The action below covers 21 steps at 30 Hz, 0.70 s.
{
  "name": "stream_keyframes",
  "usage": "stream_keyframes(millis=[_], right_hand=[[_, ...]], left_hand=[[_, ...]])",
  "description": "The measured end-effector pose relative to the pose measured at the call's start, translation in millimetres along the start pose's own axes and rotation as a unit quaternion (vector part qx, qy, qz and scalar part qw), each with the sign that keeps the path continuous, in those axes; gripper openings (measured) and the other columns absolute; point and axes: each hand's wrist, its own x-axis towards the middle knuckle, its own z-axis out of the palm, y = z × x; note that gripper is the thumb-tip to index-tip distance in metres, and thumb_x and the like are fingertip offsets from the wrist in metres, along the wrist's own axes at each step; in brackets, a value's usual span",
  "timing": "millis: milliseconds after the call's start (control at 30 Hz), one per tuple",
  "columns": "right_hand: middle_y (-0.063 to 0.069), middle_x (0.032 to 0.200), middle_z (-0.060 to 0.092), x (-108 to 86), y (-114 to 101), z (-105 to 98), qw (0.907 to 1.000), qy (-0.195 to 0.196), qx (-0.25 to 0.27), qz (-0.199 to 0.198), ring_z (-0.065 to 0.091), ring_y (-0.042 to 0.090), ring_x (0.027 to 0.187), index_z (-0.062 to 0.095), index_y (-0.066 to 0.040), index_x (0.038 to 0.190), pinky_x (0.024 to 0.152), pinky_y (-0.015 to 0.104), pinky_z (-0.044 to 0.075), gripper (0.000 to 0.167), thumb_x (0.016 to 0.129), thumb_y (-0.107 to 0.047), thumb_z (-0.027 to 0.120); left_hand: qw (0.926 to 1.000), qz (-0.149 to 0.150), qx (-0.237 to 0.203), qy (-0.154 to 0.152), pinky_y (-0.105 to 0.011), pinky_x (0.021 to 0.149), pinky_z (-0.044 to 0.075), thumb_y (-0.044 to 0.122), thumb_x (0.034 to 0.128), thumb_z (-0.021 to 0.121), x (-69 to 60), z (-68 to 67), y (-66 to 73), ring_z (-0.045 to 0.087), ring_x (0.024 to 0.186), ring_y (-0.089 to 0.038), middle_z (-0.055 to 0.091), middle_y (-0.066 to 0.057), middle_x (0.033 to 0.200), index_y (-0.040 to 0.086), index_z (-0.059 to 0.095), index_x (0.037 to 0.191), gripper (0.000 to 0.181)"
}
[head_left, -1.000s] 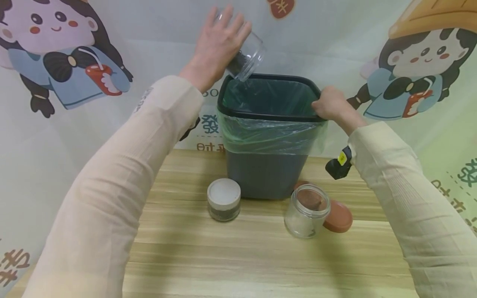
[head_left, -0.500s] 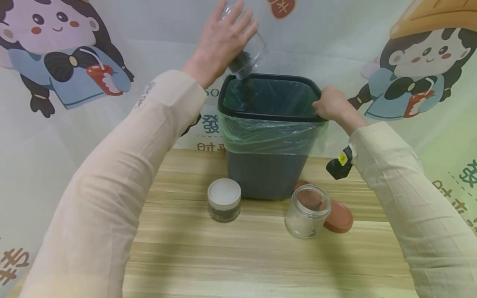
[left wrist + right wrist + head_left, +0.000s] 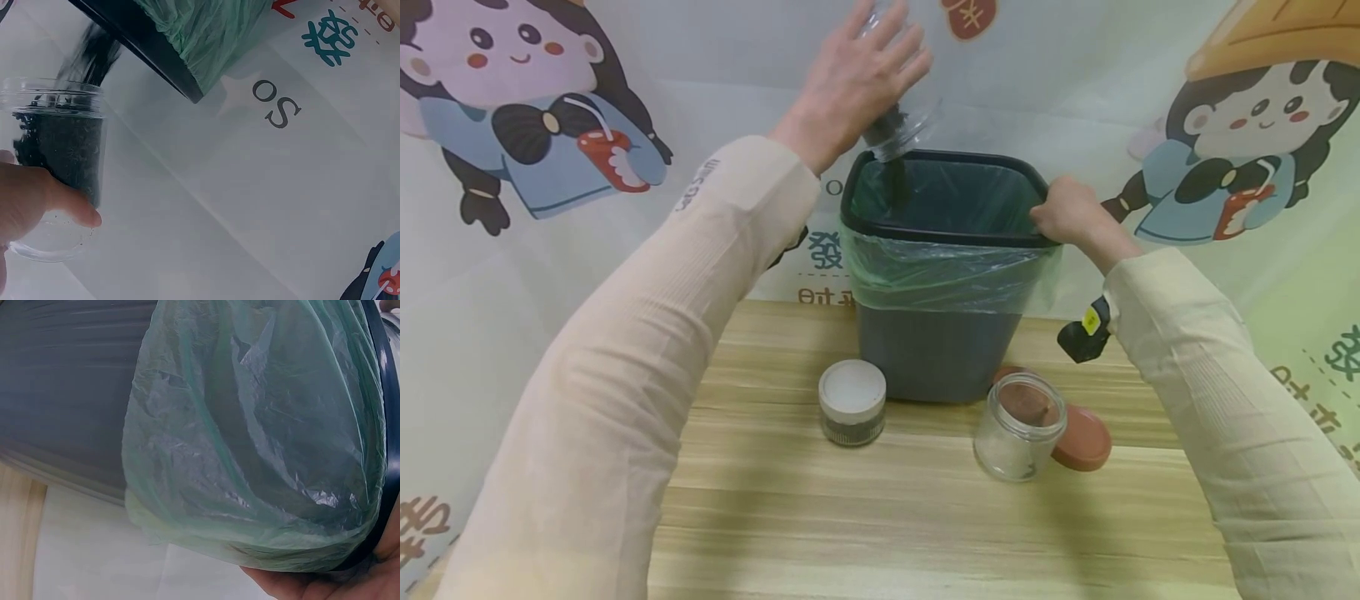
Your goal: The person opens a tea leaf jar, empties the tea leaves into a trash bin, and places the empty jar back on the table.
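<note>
Black bits (image 3: 94, 56) poured from clear cylindrical jar (image 3: 78, 147) (clamped by left hand (image 3: 855, 83)) into grey plastic bin (image 3: 936, 354) below (clamped by right hand (image 3: 1071, 208)); more tilt advised.

Cartoon-printed backdrop (image 3: 722, 58), wooden tabletop (image 3: 925, 525)

Indoor workspace, cartoon backdrop (image 3: 722, 67), wood-grain table (image 3: 880, 525)

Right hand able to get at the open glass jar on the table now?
Likely yes, but the right hand grips the trash bin's rim and must let go first; nothing shows over the open glass jar in the head view.
</note>
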Motion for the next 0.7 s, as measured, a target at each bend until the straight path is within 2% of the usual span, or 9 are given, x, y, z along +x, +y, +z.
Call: stream_keyframes(millis=[300,533,700], right_hand=[[0.0,0.051,0.027,-0.9,0.3,-0.4,1.0,-0.003,0.004,-0.001,0.029,0.012,0.046,0.034,-0.008,0.056,0.052,0.027,0.032,0.034,0.09,-0.007,0.032],[0.001,0.054,0.028,-1.5,-0.6,-0.6,1.0,-0.001,-0.001,-0.002,0.031,0.013,0.049,0.034,-0.007,0.057,0.053,0.027,0.032,0.032,0.089,-0.007,0.032],[0.0,0.051,0.026,-1.0,-0.2,-0.2,1.0,-0.003,0.004,-0.003,0.03,0.012,0.046,0.033,-0.008,0.055,0.051,0.025,0.031,0.035,0.089,-0.006,0.032]], left_hand=[[0.9987,0.041,0.028,-0.014,-0.043,0.109,0.013,-0.001,0.076,0.066,5.6,-2.9,4.6,0.016,0.132,-0.03,0.021,-0.015,0.144,0.007,0.018,0.139,0.08],[0.9958,0.076,0.051,-0.003,-0.043,0.109,0.015,-0.009,0.079,0.058,8.0,-5.6,5.7,0.018,0.132,-0.03,0.023,-0.015,0.143,0.007,0.018,0.138,0.073],[0.993,0.1,0.062,0.0,-0.042,0.108,0.015,-0.009,0.0797,0.058,9.8,-8.5,6.6,0.02,0.13,-0.03,0.025,-0.016,0.142,0.008,0.021,0.137,0.07]])
